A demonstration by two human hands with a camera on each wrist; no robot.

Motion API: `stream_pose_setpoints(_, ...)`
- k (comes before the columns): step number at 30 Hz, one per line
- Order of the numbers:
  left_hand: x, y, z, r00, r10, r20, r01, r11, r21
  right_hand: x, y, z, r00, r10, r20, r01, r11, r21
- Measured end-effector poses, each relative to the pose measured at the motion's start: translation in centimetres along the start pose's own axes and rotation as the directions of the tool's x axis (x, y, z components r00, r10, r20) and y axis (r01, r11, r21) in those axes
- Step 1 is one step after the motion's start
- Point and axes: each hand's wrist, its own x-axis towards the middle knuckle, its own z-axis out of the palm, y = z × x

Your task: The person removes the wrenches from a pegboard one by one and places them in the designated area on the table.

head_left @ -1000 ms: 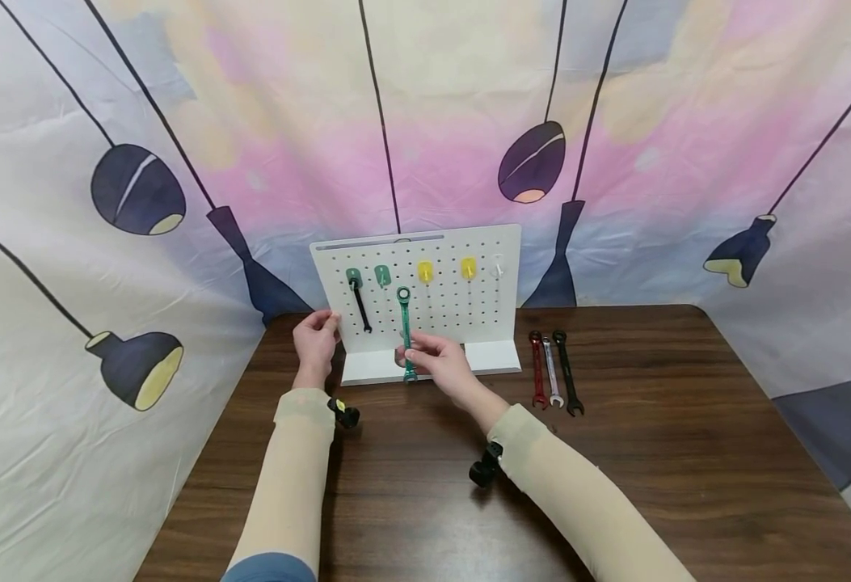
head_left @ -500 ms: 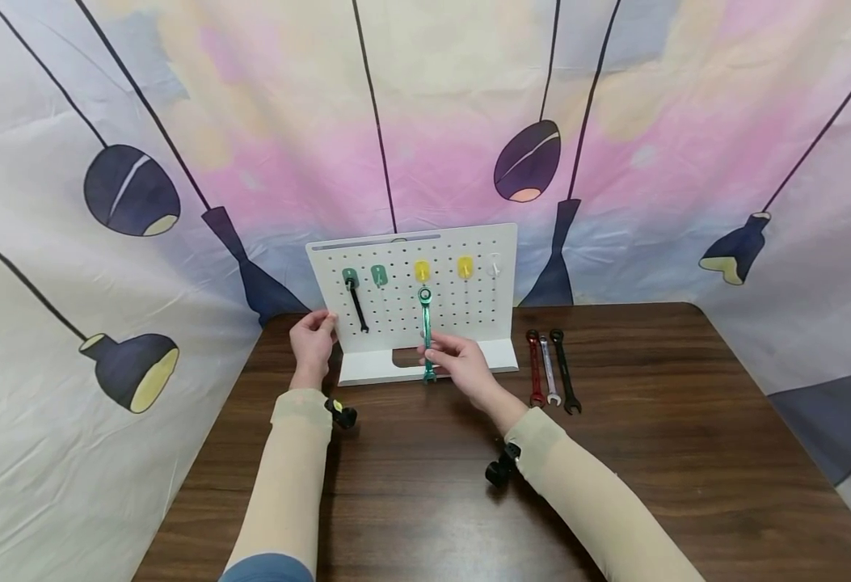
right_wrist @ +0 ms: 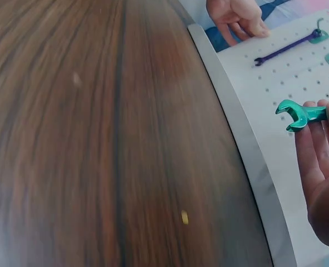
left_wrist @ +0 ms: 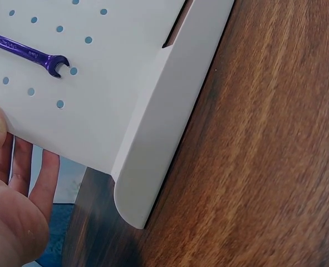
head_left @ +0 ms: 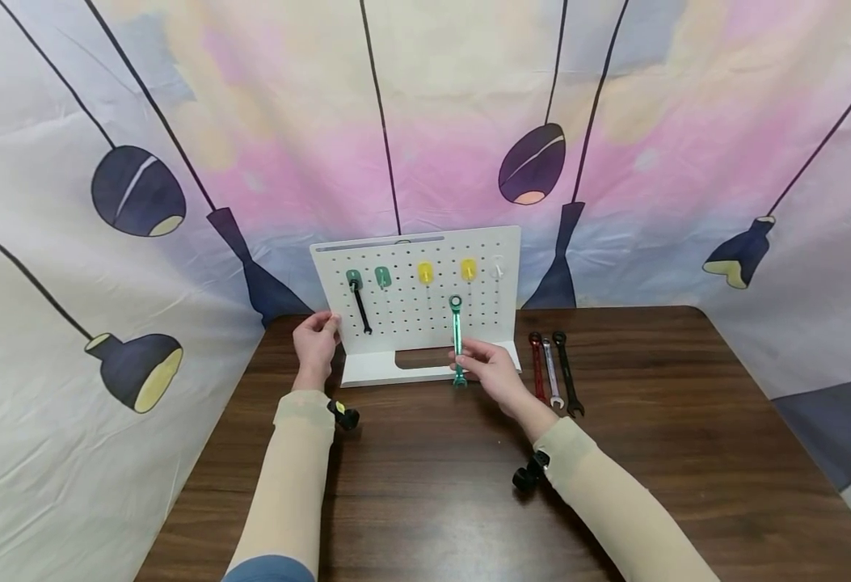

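My left hand (head_left: pixel 316 346) grips the left edge of a white pegboard stand (head_left: pixel 410 319), thumb in front and fingers behind, as the left wrist view shows. In my right hand (head_left: pixel 494 370) a shiny green combination wrench (head_left: pixel 457 331) is pinched near its lower, open end. Its ring end points up, in front of the board's right half. The open jaw of the green wrench (right_wrist: pixel 293 115) sticks out past the fingers in the right wrist view. A dark purple wrench (left_wrist: pixel 28 51) hangs from the leftmost green hook (head_left: pixel 354 277) on the board.
Along the board run another green hook (head_left: pixel 383 276), two yellow hooks (head_left: pixel 425 272) and a clear hook (head_left: pixel 497 267). Right of the stand lie a red wrench (head_left: pixel 537 364), a silver wrench (head_left: pixel 552 372) and a black wrench (head_left: pixel 567 373) on the wooden table (head_left: pixel 410 501). A patterned cloth hangs behind.
My right hand has carried the green wrench rightward across the front of the board, from beside the purple wrench toward the right yellow hook. The left hand stays at the board's edge.
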Motion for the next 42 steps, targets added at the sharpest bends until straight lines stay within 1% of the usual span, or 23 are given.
stream_pose_setpoints(3, 0.0, 0.0, 0.0, 1.0, -0.002, -0.001, 0.002, 1.0, 0.002, -0.4, 0.0, -1.3, 1.0, 0.001, -0.02, -0.002, 0.999, -0.039)
stream_pose_setpoints(9, 0.0, -0.1, 0.0, 1.0, 0.012, -0.005, -0.012, 1.0, 0.007, -1.0, -0.1, -3.9, 0.998, 0.009, -0.061, -0.016, 0.992, -0.128)
stream_pose_setpoints(14, 0.1, -0.1, 0.0, 1.0, 0.018, -0.007, -0.018, 1.0, 0.006, -1.8, -0.2, -5.9, 0.997, 0.029, -0.072, -0.042, 0.982, -0.186)
stream_pose_setpoints(18, 0.0, -0.2, 0.0, 1.0, 0.024, -0.009, -0.024, 1.0, 0.016, -2.5, 0.0, -7.4, 0.997, 0.026, -0.078, -0.042, 0.976, -0.213)
stream_pose_setpoints(22, 0.1, -0.2, 0.1, 1.0, 0.023, -0.007, -0.023, 1.0, 0.017, -3.0, 0.2, -8.5, 0.997, 0.026, -0.079, -0.042, 0.979, -0.198)
stream_pose_setpoints(25, 0.1, -0.2, 0.0, 1.0, 0.02, -0.009, -0.02, 1.0, 0.013, -3.3, 0.1, -9.1, 0.997, 0.032, -0.077, -0.045, 0.983, -0.179)
stream_pose_setpoints(28, 0.1, -0.2, 0.0, 1.0, 0.016, -0.007, -0.016, 1.0, 0.015, -3.8, 0.0, -9.6, 0.997, 0.029, -0.074, -0.042, 0.983, -0.181)
stream_pose_setpoints(29, 0.1, -0.2, 0.0, 1.0, 0.014, -0.006, -0.014, 1.0, 0.017, -4.0, -0.4, -9.6, 0.996, 0.036, -0.077, -0.05, 0.982, -0.184)
stream_pose_setpoints(35, 0.1, -0.1, 0.0, 1.0, 0.007, -0.002, -0.007, 1.0, 0.014, -4.6, -0.6, -11.0, 0.995, 0.054, -0.087, -0.07, 0.979, -0.194)
stream_pose_setpoints(36, 0.2, -0.1, 0.0, 1.0, 0.007, -0.001, -0.007, 1.0, 0.009, -4.6, -0.3, -11.4, 0.995, 0.051, -0.088, -0.067, 0.979, -0.191)
stream_pose_setpoints(42, 0.2, -0.2, 0.0, 1.0, 0.01, 0.0, -0.01, 1.0, -0.002, -5.5, -0.3, -12.8, 0.992, 0.07, -0.104, -0.089, 0.979, -0.183)
